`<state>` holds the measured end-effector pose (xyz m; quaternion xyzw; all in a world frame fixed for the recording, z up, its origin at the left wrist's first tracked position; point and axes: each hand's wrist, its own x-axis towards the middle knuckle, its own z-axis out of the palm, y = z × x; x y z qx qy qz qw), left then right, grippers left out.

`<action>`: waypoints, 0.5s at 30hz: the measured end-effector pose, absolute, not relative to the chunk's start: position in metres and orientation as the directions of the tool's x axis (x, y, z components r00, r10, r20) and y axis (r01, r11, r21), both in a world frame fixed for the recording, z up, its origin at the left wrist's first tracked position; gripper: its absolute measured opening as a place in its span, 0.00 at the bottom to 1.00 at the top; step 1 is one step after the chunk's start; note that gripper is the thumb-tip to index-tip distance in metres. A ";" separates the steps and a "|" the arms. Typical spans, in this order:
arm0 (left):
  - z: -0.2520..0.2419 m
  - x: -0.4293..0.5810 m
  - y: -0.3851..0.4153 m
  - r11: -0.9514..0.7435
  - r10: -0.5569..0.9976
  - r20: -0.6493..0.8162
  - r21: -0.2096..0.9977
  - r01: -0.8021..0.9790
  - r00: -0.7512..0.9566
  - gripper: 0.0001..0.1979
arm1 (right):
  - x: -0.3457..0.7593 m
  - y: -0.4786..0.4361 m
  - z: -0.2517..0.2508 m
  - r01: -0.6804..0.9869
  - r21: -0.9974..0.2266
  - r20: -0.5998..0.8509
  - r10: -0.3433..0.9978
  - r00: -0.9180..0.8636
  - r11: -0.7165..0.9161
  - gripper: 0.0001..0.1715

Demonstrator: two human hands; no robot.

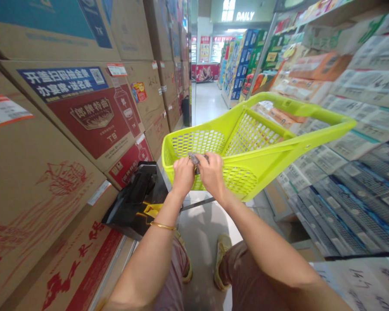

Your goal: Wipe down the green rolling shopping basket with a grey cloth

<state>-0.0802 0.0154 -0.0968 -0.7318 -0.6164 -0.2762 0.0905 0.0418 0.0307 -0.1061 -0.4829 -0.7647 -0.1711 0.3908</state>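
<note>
My left hand (183, 174) and my right hand (211, 172) meet just in front of the near rim of a lime-green plastic shopping basket (262, 160). Both are closed in a pinch on a small dark grey object (194, 159) held between them; I cannot make out what it is. The basket is tilted, its long handle (298, 108) reaching up to the right. A gold bangle (162, 225) circles my left wrist. Below, my knees and two shoes stand on the pale floor.
Stacked brown cartons with red print (94, 116) wall the left side. A black bag with yellow trim (136, 201) sits at their foot. Shelves of boxed goods (350, 142) line the right. The aisle (207, 101) runs ahead toward more shelving.
</note>
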 end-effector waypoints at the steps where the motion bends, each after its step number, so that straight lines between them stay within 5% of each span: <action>1: -0.096 -0.081 0.015 -0.225 0.853 0.515 0.210 0.952 0.088 0.13 | 0.038 0.030 -0.106 0.869 -0.104 0.760 0.602 -0.245 0.484 0.18; 9: -0.096 -0.088 0.015 -0.245 0.843 0.521 0.159 0.956 0.129 0.12 | 0.059 0.034 -0.097 0.845 0.121 0.698 0.561 -0.445 0.520 0.17; 15: -0.096 -0.090 0.017 -0.258 0.839 0.525 0.154 0.954 0.142 0.12 | 0.104 0.037 -0.090 0.853 0.114 0.714 0.555 -0.427 0.510 0.16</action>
